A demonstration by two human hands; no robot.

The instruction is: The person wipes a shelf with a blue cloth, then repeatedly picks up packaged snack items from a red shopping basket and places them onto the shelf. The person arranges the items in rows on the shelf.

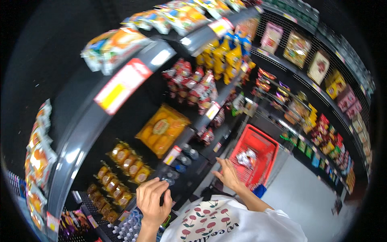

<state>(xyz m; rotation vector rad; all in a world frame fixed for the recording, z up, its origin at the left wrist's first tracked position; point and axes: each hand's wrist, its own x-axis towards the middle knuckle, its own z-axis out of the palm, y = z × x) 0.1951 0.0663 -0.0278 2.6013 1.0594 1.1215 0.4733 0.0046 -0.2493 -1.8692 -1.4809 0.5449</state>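
My left hand (pixel 153 201) is raised near the shelf edge, its fingers slightly curled and apart, holding nothing. Just beyond it lie rows of packaged round cakes (pixel 130 161) in clear wrap. A flat pack of orange-yellow buns (pixel 163 130) rests further along the same shelf. My right hand (pixel 227 174) hangs beside the left rim of a red plastic shopping basket (pixel 273 157), fingers spread and empty; whether it touches the rim I cannot tell. Inside the basket sits a crumpled-looking white and red package (pixel 247 158).
Bagged snacks stand on the upper shelf (pixel 81 130) at left. Red-and-white packs (pixel 193 81) and yellow bags (pixel 226 57) fill the shelf beyond. Bottles (pixel 128 227) stand low by my left hand. Another stocked shelf unit (pixel 302 72) curves along the right, beside the grey floor (pixel 299 187).
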